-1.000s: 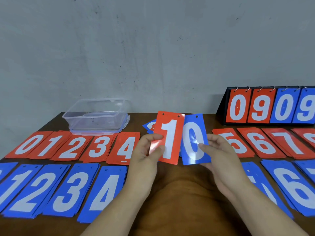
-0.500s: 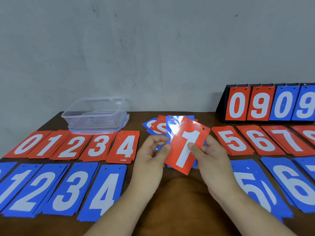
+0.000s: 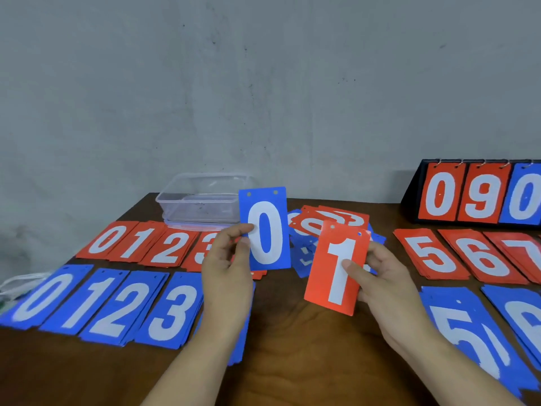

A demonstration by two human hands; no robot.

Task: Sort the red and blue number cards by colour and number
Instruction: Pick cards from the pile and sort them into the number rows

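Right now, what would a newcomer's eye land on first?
The two cards held up mid-frame: a blue 0 card in the left hand and a red 1 card in the right hand. Around them on the table, a red row of numbered piles lies behind a blue row, with a flip scoreboard standing far right.

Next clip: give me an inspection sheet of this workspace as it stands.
Surface: brown wooden table, cards laid in two rows.
Job's things: red card piles in the far row, blue card piles in the near row, ordered by number; unsorted heap at centre back.
Clutter: clear plastic container; flip scoreboard at back right.
Grippers: left hand pinches blue 0 card; right hand pinches red 1 card.
Cables: white cord at the left edge.
Surroundings: grey wall.
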